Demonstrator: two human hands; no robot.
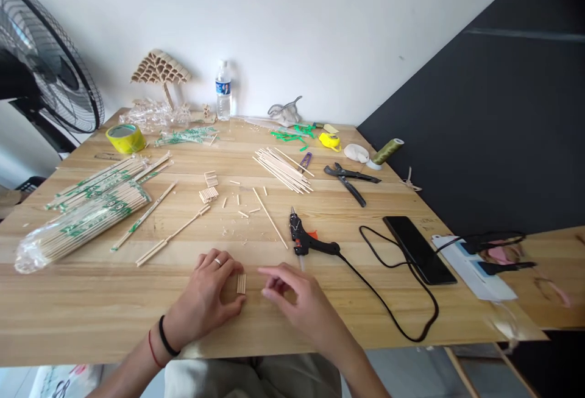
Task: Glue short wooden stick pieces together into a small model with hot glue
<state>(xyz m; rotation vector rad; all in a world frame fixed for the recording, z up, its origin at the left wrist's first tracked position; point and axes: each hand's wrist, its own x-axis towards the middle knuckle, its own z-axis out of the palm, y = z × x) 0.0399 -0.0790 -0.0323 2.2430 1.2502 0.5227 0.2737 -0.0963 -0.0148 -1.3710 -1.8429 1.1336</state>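
My left hand (208, 291) rests on the table near its front edge. Its thumb and forefinger bracket a small row of short wooden stick pieces (241, 284) lying side by side. To the right, my right hand (297, 294) hovers with forefinger stretched out and thumb a little apart, and I see nothing between them. A black hot glue gun (304, 239) with an orange trigger lies just beyond it. Farther up are loose cut pieces (244, 214), a single long stick (270, 218) and small stacked bundles of short pieces (209, 194).
Packed chopsticks (91, 224) lie at left, near yellow tape (126, 138). A pile of sticks (283, 170), pliers (351, 180), a phone (418, 248) and a power strip (475, 267) occupy the right. Behind stand a water bottle (223, 93), a stick-built model (161, 75) and a fan (50, 63).
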